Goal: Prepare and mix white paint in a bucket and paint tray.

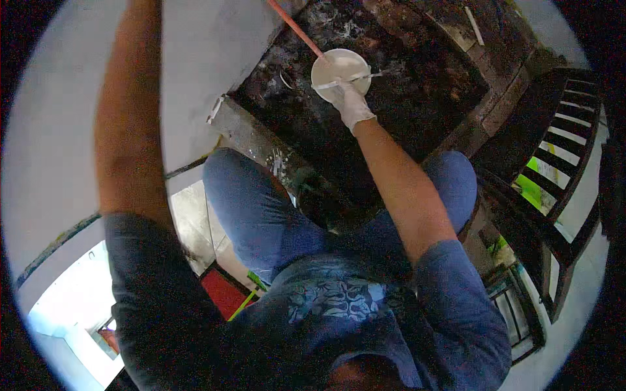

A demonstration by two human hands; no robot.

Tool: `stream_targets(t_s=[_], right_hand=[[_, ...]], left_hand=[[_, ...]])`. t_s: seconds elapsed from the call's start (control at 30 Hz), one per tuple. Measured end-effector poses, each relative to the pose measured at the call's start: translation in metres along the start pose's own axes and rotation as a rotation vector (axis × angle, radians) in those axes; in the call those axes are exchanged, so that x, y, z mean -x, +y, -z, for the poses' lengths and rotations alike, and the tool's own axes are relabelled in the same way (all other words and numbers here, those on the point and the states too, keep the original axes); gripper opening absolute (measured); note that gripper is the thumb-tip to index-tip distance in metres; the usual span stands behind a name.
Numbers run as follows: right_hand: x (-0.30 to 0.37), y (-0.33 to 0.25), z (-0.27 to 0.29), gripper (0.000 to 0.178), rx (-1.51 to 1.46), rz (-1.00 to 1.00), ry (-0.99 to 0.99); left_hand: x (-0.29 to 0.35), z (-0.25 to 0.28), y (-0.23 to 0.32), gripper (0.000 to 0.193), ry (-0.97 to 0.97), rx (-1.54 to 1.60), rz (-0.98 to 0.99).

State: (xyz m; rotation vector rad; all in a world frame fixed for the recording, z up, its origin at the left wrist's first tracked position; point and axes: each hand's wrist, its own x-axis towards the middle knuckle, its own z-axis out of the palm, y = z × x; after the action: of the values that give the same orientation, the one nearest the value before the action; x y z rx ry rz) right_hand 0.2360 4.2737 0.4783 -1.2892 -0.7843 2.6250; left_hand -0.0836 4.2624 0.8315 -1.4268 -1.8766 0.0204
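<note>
Head view: the gloved right hand [351, 106] meets the near side of a white bucket [343, 64]; whether its fingers pinch the pale strip [324, 85] crossing the opening cannot be told. A reddish pole [297, 29] reaches the bucket's far side. The bucket is ahead of the knees [228, 173], over dark, stained ground [417, 85]. The left hand is out of frame. For good control, keep the bucket level and the pole clear of the wall [202, 52].
</note>
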Motion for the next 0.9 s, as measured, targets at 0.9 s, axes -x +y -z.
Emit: stream_targets(t_s=[0.9], right_hand=[[-0.070, 0.056, 0.078, 0.029, 0.435, 0.272, -0.101]], left_hand=[[0.317, -0.012, 0.323, 0.054, -1.400, 1.118, 0.345]])
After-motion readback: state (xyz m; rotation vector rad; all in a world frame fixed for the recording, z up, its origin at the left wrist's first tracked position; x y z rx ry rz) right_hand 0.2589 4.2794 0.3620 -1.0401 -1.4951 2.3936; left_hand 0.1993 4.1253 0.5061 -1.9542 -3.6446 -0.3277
